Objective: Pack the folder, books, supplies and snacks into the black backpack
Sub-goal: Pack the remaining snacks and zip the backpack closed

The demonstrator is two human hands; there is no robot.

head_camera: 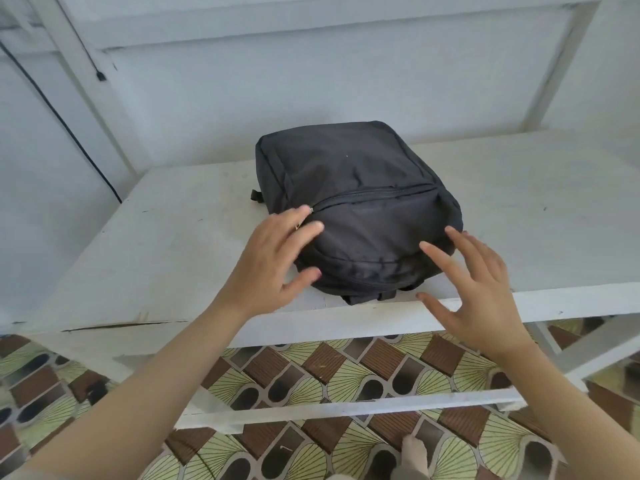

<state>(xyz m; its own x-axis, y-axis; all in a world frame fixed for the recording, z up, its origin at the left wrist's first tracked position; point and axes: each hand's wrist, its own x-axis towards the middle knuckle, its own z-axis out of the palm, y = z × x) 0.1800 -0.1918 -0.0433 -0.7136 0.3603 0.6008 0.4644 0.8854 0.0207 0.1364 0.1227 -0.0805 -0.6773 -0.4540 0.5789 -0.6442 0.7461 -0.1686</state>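
The black backpack [356, 206] lies flat on the white table [540, 216], its front pocket zipper closed and the zipper pull at the left end. My left hand [273, 261] is spread at the backpack's near left corner, fingertips by the zipper pull and on the fabric. My right hand [478, 292] hovers with fingers spread at the backpack's near right corner, over the table's front edge. Neither hand holds anything. No folder, books, supplies or snacks show in view.
The table stands against a white wall, with a black cable [62, 123] running down at the left. Below the table's white frame rails [346, 410] lies a patterned tile floor [346, 368]. A pale furry animal's paw [415, 452] shows at the bottom.
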